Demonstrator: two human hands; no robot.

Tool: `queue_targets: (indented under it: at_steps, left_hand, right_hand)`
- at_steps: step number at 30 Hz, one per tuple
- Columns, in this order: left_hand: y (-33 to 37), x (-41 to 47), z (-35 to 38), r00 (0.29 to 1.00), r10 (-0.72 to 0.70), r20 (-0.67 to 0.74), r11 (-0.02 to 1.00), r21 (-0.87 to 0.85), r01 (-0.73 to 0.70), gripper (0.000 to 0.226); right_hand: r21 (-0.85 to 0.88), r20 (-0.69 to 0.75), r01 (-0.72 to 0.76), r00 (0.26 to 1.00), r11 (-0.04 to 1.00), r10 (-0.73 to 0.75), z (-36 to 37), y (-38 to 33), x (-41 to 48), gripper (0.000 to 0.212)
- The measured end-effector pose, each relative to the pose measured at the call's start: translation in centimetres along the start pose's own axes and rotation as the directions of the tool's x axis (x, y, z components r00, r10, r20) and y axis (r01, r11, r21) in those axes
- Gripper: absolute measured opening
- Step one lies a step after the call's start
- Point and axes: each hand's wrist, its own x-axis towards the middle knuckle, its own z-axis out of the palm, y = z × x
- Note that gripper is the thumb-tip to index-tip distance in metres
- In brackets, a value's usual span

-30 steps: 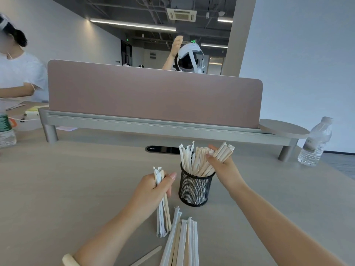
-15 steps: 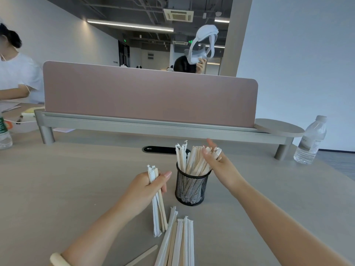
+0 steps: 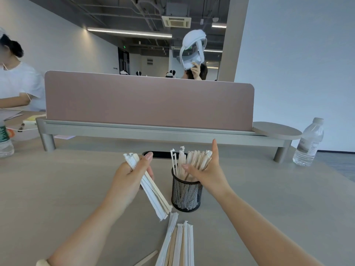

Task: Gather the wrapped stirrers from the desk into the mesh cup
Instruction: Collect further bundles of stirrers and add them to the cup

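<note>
A black mesh cup (image 3: 186,196) stands upright on the desk, filled with several wrapped stirrers (image 3: 189,160) that fan out of its top. My right hand (image 3: 206,172) rests against those stirrers from the right, fingers spread, holding nothing. Left of the cup, my left hand (image 3: 128,175) grips a bundle of wrapped stirrers (image 3: 153,192), tilted with its lower end toward the cup's base. More wrapped stirrers (image 3: 179,244) lie on the desk near the front edge, with one bare wooden stirrer (image 3: 147,258) beside them.
A pink divider screen (image 3: 148,100) on a grey rail crosses the desk behind the cup. One water bottle (image 3: 309,143) stands at the far right, another bottle (image 3: 4,141) at the far left. One person sits at the left, another behind the screen lifts a headset.
My left hand has tilted its bundle so the lower end swings toward the cup. My right hand has opened flat against the stirrers in the cup. The person behind the screen raised the headset.
</note>
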Motion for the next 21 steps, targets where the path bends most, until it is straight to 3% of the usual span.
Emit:
queue_targets:
  at_steps: [3,6,7,14,21]
  left_hand:
    - [0.8,0.2,-0.1,1.0,-0.007,-0.029,0.998,-0.055,0.005,0.054]
    - [1.2,1.6,0.5,0.992,-0.071,-0.107,0.976,-0.214,0.046,0.054]
    - [1.2,2.4,0.8,0.987,-0.091,-0.133,0.965,-0.257,0.055,0.055]
    - [0.5,6.8,4.4,0.975,-0.182,-0.126,0.96,-0.238,0.149,0.048]
    - [-2.1,8.1,6.3,0.985,-0.175,0.006,0.979,0.11,0.173,0.04]
  right_hand:
    - [0.081,-0.02,-0.086,0.996,0.993,0.088,-0.7,-0.2,0.3,0.103]
    - [0.12,0.092,-0.187,0.98,0.975,0.177,-1.0,0.0,0.7,0.039]
    - [0.126,0.106,-0.203,0.976,0.971,0.19,-1.0,0.2,0.8,0.028]
    - [0.164,0.137,-0.24,0.966,0.957,0.219,-1.0,0.9,0.8,0.031]
    - [0.172,0.169,-0.236,0.963,0.956,0.207,-1.3,1.2,0.6,0.026]
